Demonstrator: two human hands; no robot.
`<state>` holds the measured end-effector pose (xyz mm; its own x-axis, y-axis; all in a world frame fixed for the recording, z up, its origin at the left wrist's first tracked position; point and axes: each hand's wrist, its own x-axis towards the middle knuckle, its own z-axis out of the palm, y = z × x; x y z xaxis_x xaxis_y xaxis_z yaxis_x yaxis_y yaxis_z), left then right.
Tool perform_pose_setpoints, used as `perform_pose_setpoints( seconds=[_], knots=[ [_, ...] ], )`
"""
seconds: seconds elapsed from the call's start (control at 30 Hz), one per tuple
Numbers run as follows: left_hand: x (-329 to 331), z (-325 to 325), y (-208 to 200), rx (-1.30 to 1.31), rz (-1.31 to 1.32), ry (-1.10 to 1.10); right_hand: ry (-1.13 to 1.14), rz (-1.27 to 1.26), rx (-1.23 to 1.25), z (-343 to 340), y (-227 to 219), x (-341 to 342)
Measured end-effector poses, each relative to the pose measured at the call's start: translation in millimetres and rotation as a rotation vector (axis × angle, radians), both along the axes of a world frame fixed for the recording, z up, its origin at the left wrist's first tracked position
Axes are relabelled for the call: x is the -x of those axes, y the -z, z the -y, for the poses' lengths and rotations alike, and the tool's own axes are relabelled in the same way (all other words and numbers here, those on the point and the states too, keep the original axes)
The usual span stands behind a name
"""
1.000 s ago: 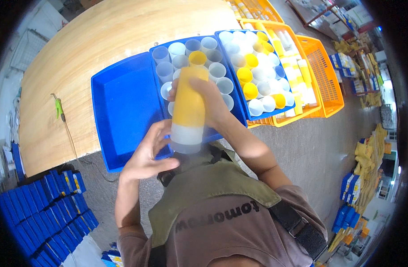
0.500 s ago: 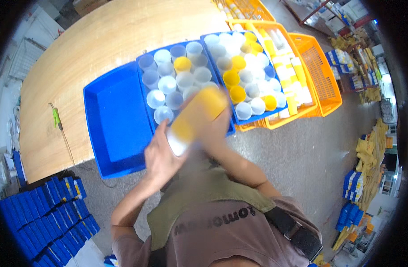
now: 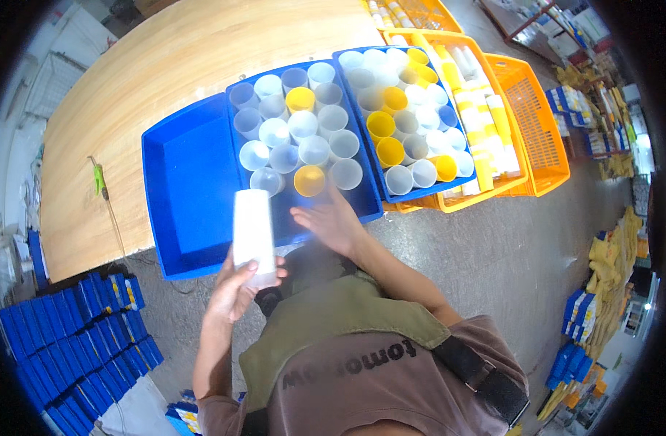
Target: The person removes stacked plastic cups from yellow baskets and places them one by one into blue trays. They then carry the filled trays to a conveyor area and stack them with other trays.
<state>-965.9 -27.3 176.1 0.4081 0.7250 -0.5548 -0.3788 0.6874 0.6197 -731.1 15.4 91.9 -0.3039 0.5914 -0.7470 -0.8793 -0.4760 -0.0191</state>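
Observation:
My left hand (image 3: 233, 287) is closed around the lower end of a tall, tapered stack of white plastic cups (image 3: 254, 229), held upright before the trays. Several translucent white cups (image 3: 314, 150) stand in rows, mouths up, in the middle blue tray (image 3: 358, 211). Among them is a yellow cup (image 3: 299, 99), and another yellow cup (image 3: 309, 181) stands in the row nearest me. Just beside that near cup is my right hand (image 3: 334, 224), its fingers stretched out and apart, holding nothing. Whether a fingertip touches the cup I cannot tell.
A blue tray (image 3: 187, 196) lies at the left on the wooden table (image 3: 107, 145). The right blue tray (image 3: 380, 185) holds white and yellow cups. Beyond it, orange crates (image 3: 518, 94) hold cup stacks. A green-handled tool (image 3: 99, 179) lies on the table; stacked blue boxes (image 3: 71, 341) stand lower left.
A yellow cup now stands in the middle tray's near row. The stack, its upper part yellow before, now shows only white and has moved left, in my left hand alone. My right hand has left it.

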Motion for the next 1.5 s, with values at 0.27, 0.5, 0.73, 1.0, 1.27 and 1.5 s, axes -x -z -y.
perform_pose_setpoints(
  seconds=[0.27, 0.5, 0.73, 1.0, 1.27, 1.5],
  knots=[
    [-52.8, 2.4, 22.5, -0.733, -0.891, 0.24, -0.137, 0.772, -0.709, 3.7, -36.6, 49.9],
    [11.1, -6.3, -4.1, -0.761, -0.982, 0.352, 0.183, 0.886, -0.677, -54.4, -101.7, -14.4],
    [63.7, -22.0, -4.2, -0.63, -0.844, 0.039, -0.591, 0.112, -0.362, -13.2, 11.3, 11.6],
    [43.8, -33.8, 2.6, -0.904, -1.089, -0.068, -0.504, 0.65, -0.519, 16.8, -21.2, 15.1],
    [1.0, -28.0, -11.2, -1.165, -0.915, 0.11, -0.809, 2.015, -1.479, 27.9, -82.0, 27.4],
    [10.5, -40.7, -20.8, -0.994, -0.78, -0.134, -1.093, 2.121, -1.174, 31.9, -80.2, 4.9]
  ],
)
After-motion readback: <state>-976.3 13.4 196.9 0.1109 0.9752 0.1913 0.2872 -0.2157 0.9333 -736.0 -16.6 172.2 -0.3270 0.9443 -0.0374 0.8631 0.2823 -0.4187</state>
